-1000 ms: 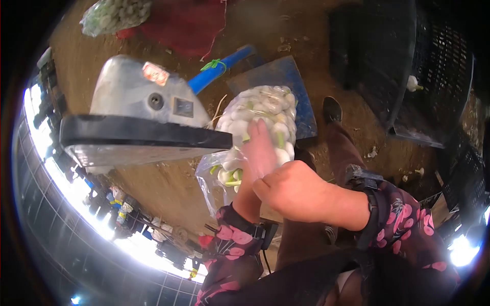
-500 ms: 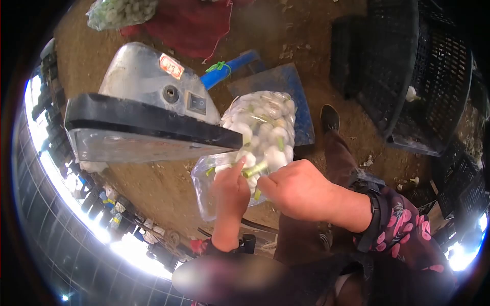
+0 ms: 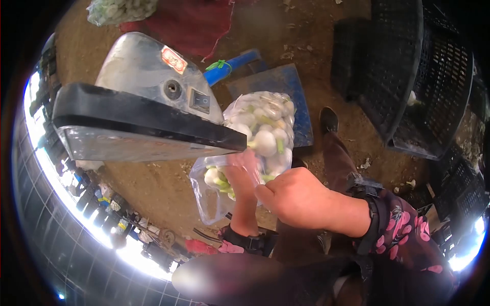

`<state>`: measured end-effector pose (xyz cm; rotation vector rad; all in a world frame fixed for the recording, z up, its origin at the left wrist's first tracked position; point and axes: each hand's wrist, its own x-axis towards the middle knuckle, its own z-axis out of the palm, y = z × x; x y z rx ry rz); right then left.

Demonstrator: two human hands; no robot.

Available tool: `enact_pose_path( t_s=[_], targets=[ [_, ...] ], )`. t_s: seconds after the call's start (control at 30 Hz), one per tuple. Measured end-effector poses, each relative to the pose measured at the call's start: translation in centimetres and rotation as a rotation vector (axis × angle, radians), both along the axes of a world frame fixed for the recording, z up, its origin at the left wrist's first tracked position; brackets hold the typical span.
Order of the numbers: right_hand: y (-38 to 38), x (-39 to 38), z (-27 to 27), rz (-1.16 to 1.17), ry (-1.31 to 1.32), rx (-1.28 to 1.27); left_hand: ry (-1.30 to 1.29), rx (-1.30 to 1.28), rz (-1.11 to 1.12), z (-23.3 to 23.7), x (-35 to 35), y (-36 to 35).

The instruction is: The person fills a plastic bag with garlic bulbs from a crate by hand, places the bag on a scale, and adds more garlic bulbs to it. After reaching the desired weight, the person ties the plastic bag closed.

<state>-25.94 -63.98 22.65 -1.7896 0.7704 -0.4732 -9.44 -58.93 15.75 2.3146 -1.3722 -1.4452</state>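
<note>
A clear plastic bag (image 3: 199,196) full of white garlic bulbs (image 3: 265,143) with short green stems rests on the blue platform (image 3: 301,118) of a scale. My left hand (image 3: 244,172) reaches into the bag's mouth among the bulbs; its fingers are smeared by motion and partly behind the plastic. At the near right side of the mouth, my right hand (image 3: 293,193) is closed in a pinch on the bag's edge. The scale's metal head (image 3: 148,76) with its black-rimmed display stands to the left and hides part of the bag.
Black plastic crates (image 3: 443,81) stand at the right, one with a bulb in it. Another bag of bulbs (image 3: 122,10) and a red cloth (image 3: 189,25) lie on the dirt floor at the far side. A blue pole (image 3: 232,67) joins the scale's head to its base.
My left hand has moved slightly up and right, deeper over the bulbs, and the bag's mouth shows wider with bulbs visible at left. The right hand has barely moved.
</note>
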Motion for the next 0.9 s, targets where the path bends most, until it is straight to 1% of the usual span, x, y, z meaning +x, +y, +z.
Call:
enact_pose_path(
  t_s=[0.13, 0.17, 0.23, 0.27, 0.3, 0.33, 0.37, 0.4, 0.43, 0.47, 0.53, 0.57, 0.63, 0.67, 0.7, 0.73, 0.77, 0.8, 0.87, 0.9],
  targets=[
    [0.0, 0.0, 0.1, 0.001, -0.021, 0.008, -0.107, -0.043, 0.233, -1.9, -0.4, 1.1],
    [0.0, -0.1, 0.2, 0.003, -0.008, 0.000, -0.107, -0.042, 0.231, -1.9, -0.2, 1.0],
    [-0.3, -0.1, 0.1, -0.016, 0.002, 0.006, 0.030, -0.014, 0.534, -1.2, 0.8, 0.2],
    [-0.3, -0.1, 0.1, -0.031, 0.012, 0.012, 0.029, -0.014, 0.535, -1.8, 2.5, 1.2],
    [-0.3, -0.2, -0.2, -0.029, 0.011, 0.011, -0.128, -0.037, 0.204, -3.3, 4.8, 3.2],
    [-0.1, -0.3, -0.7, -0.036, 0.010, 0.010, -0.281, -0.059, -0.128, -3.4, 5.5, 3.6],
    [0.0, -0.3, -0.9, -0.043, 0.008, 0.010, -0.280, -0.058, -0.126, -3.6, 5.7, 4.3],
    [0.0, -0.4, -0.9, -0.042, 0.008, 0.010, -0.222, -0.133, 0.089, -2.7, 5.1, 3.8],
    [0.0, -0.6, -0.8, 0.019, 0.027, 0.017, -0.162, -0.208, 0.303, -2.0, 4.6, 3.4],
    [-0.1, -0.7, -0.7, 0.079, 0.046, 0.023, -0.163, -0.208, 0.305, -1.3, 4.6, 2.9],
    [0.0, -0.4, -0.3, 0.083, 0.042, 0.019, -0.635, 0.328, -0.295, 0.0, 5.5, 2.2],
    [-0.1, -0.3, -0.2, 0.088, 0.039, 0.016, -0.637, 0.327, -0.294, 0.1, 6.6, 2.3],
    [-0.5, -0.3, 0.2, 0.096, 0.041, 0.018, -0.003, 0.385, 0.090, 0.5, 8.8, 2.7],
    [-0.6, -0.2, 0.2, 0.104, 0.046, 0.019, -0.010, 0.379, 0.098, 0.7, 9.0, 2.8],
    [-0.4, -0.1, 0.1, 0.109, 0.041, 0.010, -0.002, 0.411, 0.045, 1.2, 8.7, 2.2],
    [0.1, 0.0, -0.1, 0.057, 0.005, 0.027, 0.008, 0.441, -0.008, 1.2, 8.4, 1.8],
    [0.4, 0.0, -0.3, 0.010, -0.030, 0.049, -0.171, 0.237, -0.141, -0.1, 8.1, 2.6],
    [0.4, -0.1, -0.4, 0.029, -0.033, 0.047, -0.172, 0.235, -0.122, -1.1, 7.6, 3.6],
    [-0.3, -0.5, -0.5, -0.027, -0.081, 0.086, -0.425, 0.097, -0.386, -2.3, 4.9, 2.4],
    [-0.6, -0.7, -0.6, -0.072, -0.081, 0.105, -0.428, 0.088, -0.357, -3.2, 4.3, 2.0]
  ],
)
